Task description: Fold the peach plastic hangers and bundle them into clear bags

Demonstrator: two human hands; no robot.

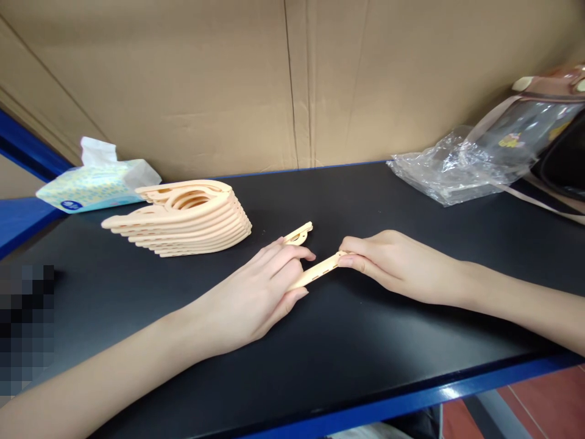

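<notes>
Between my two hands is a cream plastic folding hanger (320, 270), with slots along its near edge. My left hand (269, 277) wraps over its left part, thumb on the near side and fingers across the top, hiding much of it. My right hand (388, 265) pinches the right end between thumb and fingers. Past my left fingers another part of the hanger, with a small rounded opening, sticks out. To the left, a neat stack of similar folded hangers (196, 222) lies on the black table (365, 341).
A tissue pack (100, 183) stands behind the stack at the left. At the back right lies a crumpled clear plastic bag (457, 167), beside a transparent bottle (534, 125) with a strap and a black object (567, 158). A cardboard wall (228, 85) closes off the back.
</notes>
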